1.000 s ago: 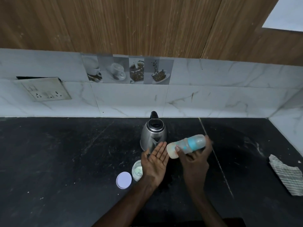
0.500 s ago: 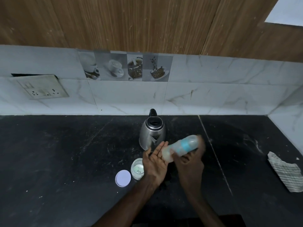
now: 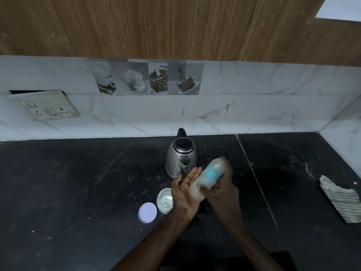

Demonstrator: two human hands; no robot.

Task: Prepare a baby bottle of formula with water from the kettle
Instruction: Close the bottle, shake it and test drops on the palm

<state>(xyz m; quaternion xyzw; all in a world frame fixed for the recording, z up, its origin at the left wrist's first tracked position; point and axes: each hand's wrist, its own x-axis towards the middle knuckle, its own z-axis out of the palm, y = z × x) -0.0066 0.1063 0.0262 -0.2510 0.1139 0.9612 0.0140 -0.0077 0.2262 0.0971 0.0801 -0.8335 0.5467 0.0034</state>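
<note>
Black counter sits under both hands. Right hand curls tight round the blurry bottle — it slants, low end at the flat, open left hand just beside the grip. Kettle stands just behind.

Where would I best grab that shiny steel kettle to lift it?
Probably its black arched handle, rising at the back of the round stainless-steel kettle, on the side nearest the white marble-tiled wall. The spout faces the person, so reach over the lid from above and close the grip round the handle; the smooth body is too wide.
</note>
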